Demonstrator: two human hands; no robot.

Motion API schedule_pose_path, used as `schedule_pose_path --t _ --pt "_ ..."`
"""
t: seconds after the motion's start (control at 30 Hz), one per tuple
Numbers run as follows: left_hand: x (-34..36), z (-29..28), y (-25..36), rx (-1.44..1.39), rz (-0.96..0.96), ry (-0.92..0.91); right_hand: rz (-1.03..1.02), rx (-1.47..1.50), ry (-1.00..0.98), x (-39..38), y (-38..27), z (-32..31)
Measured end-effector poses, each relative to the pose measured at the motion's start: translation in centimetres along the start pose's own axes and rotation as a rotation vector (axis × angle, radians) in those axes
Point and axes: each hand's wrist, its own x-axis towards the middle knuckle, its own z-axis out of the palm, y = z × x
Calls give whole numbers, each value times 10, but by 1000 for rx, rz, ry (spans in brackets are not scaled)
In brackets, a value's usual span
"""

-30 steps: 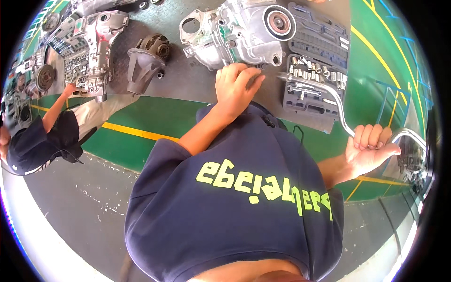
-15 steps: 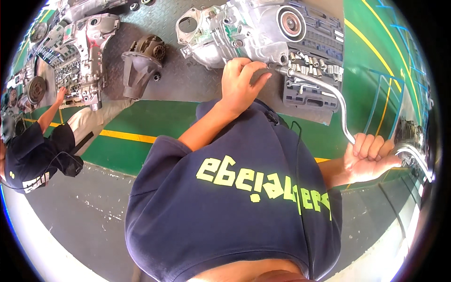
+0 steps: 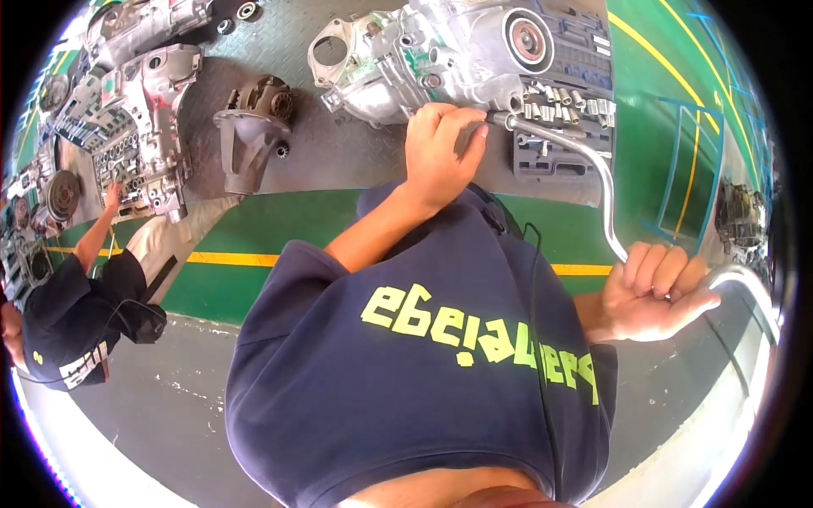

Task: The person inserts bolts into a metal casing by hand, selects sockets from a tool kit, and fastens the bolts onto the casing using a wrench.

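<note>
A long silver speed handle, bent like a crank, runs from the near side of a grey metal gearbox housing out to the right. My left hand is closed in a pinch at its dark socket end, low against the housing; the fingertips partly hide that end. Around the bent middle of the bar, my right hand is wrapped in a fist. The bar's far end curves away past that hand toward the right rim.
Behind the bar lies an open socket case with loose sockets. A dark differential-like casing stands left on the metal-topped bench. Farther left, another person reaches toward a second housing. A black cable hangs down my shirt.
My right hand has shifted slightly left with the crank of the speed handle. My left hand keeps its pinch at the socket end. The whole view has tilted a little.
</note>
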Motion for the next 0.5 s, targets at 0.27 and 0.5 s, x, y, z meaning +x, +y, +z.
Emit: schedule_pose_path --t 0.27,0.5 --pt "155 -69 202 -572 74 -592 219 197 -763 32 29 22" --pt "157 22 305 -108 194 -150 331 109 -857 128 73 47"
